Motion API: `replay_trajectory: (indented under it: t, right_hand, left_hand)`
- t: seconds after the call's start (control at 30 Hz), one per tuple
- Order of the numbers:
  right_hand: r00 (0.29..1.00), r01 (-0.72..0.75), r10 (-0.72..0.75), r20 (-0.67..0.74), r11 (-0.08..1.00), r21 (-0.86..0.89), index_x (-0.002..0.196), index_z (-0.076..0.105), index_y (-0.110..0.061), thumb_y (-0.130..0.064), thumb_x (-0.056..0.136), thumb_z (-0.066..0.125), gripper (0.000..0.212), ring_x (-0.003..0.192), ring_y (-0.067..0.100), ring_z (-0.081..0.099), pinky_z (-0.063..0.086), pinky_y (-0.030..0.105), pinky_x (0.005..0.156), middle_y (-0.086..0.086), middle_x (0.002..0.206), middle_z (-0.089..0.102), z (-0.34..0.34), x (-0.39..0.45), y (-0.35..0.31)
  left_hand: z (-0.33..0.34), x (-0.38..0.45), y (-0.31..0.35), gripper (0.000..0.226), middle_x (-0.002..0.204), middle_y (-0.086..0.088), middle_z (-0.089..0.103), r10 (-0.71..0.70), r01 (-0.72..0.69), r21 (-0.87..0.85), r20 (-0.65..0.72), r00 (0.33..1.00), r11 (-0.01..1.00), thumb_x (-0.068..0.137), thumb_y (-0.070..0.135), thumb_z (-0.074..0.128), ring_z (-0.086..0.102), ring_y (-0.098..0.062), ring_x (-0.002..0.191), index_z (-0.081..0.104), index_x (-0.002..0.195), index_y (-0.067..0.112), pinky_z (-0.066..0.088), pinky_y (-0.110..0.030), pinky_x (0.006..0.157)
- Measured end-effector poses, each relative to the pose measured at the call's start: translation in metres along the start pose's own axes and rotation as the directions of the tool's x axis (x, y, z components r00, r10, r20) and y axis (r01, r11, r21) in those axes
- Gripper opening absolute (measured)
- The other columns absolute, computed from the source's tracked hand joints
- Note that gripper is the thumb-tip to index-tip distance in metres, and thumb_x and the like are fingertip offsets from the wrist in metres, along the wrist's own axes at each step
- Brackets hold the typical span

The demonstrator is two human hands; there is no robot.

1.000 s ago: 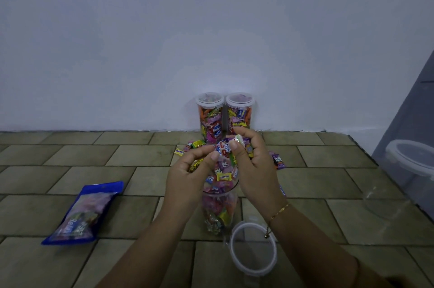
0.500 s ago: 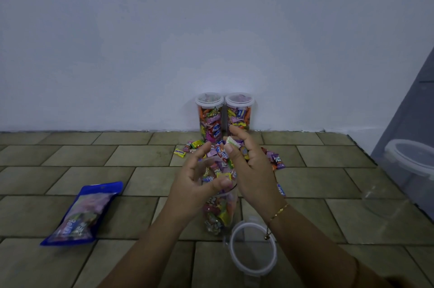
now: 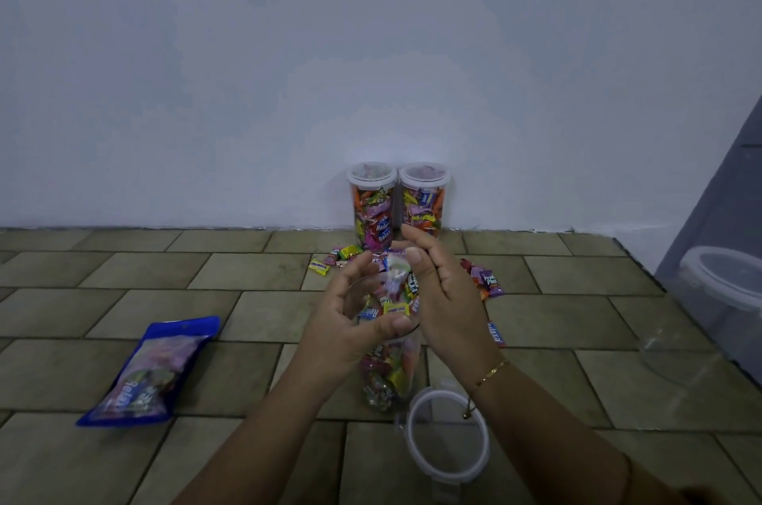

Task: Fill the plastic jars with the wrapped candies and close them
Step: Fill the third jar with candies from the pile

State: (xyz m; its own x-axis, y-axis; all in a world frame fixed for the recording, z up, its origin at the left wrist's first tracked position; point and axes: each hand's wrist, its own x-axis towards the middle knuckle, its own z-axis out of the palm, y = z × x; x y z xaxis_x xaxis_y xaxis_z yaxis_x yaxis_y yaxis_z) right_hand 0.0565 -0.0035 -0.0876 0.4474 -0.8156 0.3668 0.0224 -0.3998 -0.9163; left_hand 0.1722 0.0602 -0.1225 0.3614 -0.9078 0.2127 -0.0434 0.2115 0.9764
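A clear plastic jar (image 3: 387, 372) stands open on the tiled floor, partly filled with wrapped candies. More candies (image 3: 396, 298) are heaped over its mouth between my two hands. My left hand (image 3: 346, 327) is cupped on the jar's left, fingers spread, with the thumb lying by the rim. My right hand (image 3: 449, 298) stands on the jar's right with its fingers nearly straight. The jar's lid (image 3: 447, 475) lies flat just in front. Two filled, closed jars (image 3: 373, 212) (image 3: 422, 207) stand against the wall.
Loose candies lie behind the jar on the left (image 3: 319, 266) and on the right (image 3: 484, 280). A blue candy bag (image 3: 152, 372) lies at the left. A lidded empty jar (image 3: 721, 298) sits at the right edge, by a grey surface.
My hands, earlier pressed together around a handful of candies over the jar, have spread apart. The candies have dropped onto the jar's mouth.
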Motion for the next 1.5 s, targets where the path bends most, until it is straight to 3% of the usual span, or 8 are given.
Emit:
replay_trajectory:
  t: [0.13, 0.4, 0.5, 0.83, 0.97, 1.17, 1.33, 1.5]
  right_hand:
    - [1.0, 0.003, -0.003, 0.003, 1.0, -0.017, 0.114, 0.047, -0.041, -0.034, 0.096, 0.036, 0.023, 0.1, -0.028, 0.043, 0.031, -0.006, 0.08, -0.015, 0.119, 0.057, 0.001, 0.0, 0.001]
    - [0.998, 0.006, -0.008, 0.061, 1.0, 0.025, 0.119, 0.051, -0.032, -0.026, 0.098, 0.04, 0.025, 0.109, -0.009, 0.053, 0.041, 0.004, 0.087, -0.009, 0.121, 0.06, 0.003, 0.001, 0.006]
    - [0.996, -0.011, 0.007, 0.086, 0.999, 0.047, 0.12, 0.051, -0.032, -0.024, 0.096, 0.047, 0.025, 0.109, -0.01, 0.054, 0.042, 0.004, 0.085, -0.012, 0.12, 0.06, 0.004, 0.002, 0.009]
    - [0.992, 0.032, -0.034, 0.126, 0.999, 0.017, 0.109, 0.052, -0.044, -0.031, 0.093, 0.051, 0.021, 0.11, -0.009, 0.051, 0.043, 0.011, 0.092, -0.012, 0.121, 0.056, 0.004, -0.002, 0.009]
    - [0.995, 0.086, -0.089, -0.043, 0.994, -0.074, 0.103, 0.056, -0.039, -0.039, 0.093, 0.049, 0.012, 0.105, -0.005, 0.053, 0.041, 0.009, 0.089, -0.01, 0.113, 0.058, -0.008, 0.003, 0.031]
    - [0.977, -0.208, 0.181, -0.111, 0.715, -0.667, 0.131, 0.048, -0.012, -0.05, 0.087, 0.054, 0.059, 0.127, 0.028, 0.039, 0.033, 0.042, 0.107, 0.013, 0.134, 0.046, -0.05, 0.004, 0.117]
    - [0.931, -0.237, 0.363, 0.033, 0.67, -0.703, 0.147, 0.02, -0.02, -0.067, 0.078, 0.052, 0.089, 0.141, 0.027, 0.018, 0.022, 0.043, 0.115, 0.009, 0.154, 0.019, -0.044, -0.008, 0.136]
    - [0.893, -0.055, 0.368, 0.259, 0.661, -0.749, 0.149, 0.004, -0.027, -0.072, 0.069, 0.058, 0.107, 0.145, 0.023, -0.001, 0.013, 0.042, 0.117, 0.005, 0.158, 0.001, -0.017, 0.001, 0.137]
  left_hand:
    - [-0.003, 0.001, -0.001, 0.104, 0.113, 0.014, 0.065, -0.013, 0.013, 0.012, 0.031, 0.999, 1.0, 0.035, 0.052, 0.091, 0.057, 0.002, 0.112, 0.045, 0.125, 0.029, 0.052, -0.022, 0.087]
    - [-0.013, -0.004, -0.003, 0.129, 0.138, 0.005, 0.046, -0.009, 0.002, 0.052, 0.143, 0.99, 0.999, 0.034, 0.027, 0.096, 0.054, -0.003, 0.12, 0.023, 0.141, 0.027, 0.053, -0.022, 0.084]
    - [-0.012, -0.008, -0.016, 0.138, 0.134, 0.026, 0.049, -0.034, 0.02, 0.091, 0.156, 0.987, 0.996, 0.038, 0.017, 0.096, 0.055, -0.005, 0.12, 0.012, 0.148, 0.022, 0.052, -0.031, 0.091]
    - [-0.007, -0.023, -0.064, 0.1, 0.118, 0.018, 0.062, -0.061, 0.061, 0.16, -0.007, 0.998, 0.985, 0.039, 0.03, 0.091, 0.059, 0.0, 0.11, 0.042, 0.126, 0.029, 0.05, -0.018, 0.086]
    - [-0.02, -0.022, -0.068, 0.095, 0.119, 0.021, 0.057, -0.061, 0.084, 0.2, -0.119, 0.991, 0.976, 0.037, 0.039, 0.091, 0.058, 0.005, 0.107, 0.044, 0.119, 0.039, 0.05, -0.023, 0.091]
    - [-0.046, -0.014, -0.073, 0.095, 0.121, 0.023, 0.05, -0.06, 0.121, 0.233, -0.254, 0.965, 0.965, 0.029, 0.058, 0.088, 0.055, -0.013, 0.116, 0.036, 0.109, 0.062, 0.049, -0.044, 0.098]
    - [-0.049, -0.013, -0.082, 0.12, 0.131, 0.009, 0.047, -0.039, 0.112, 0.282, -0.251, 0.967, 0.953, 0.031, 0.065, 0.086, 0.052, -0.017, 0.122, 0.027, 0.133, 0.044, 0.046, -0.045, 0.102]
    - [-0.045, -0.012, -0.085, 0.109, 0.123, 0.029, 0.041, 0.032, 0.053, 0.322, -0.256, 0.966, 0.945, 0.035, 0.063, 0.081, 0.048, 0.006, 0.113, 0.025, 0.127, 0.043, 0.042, -0.008, 0.092]
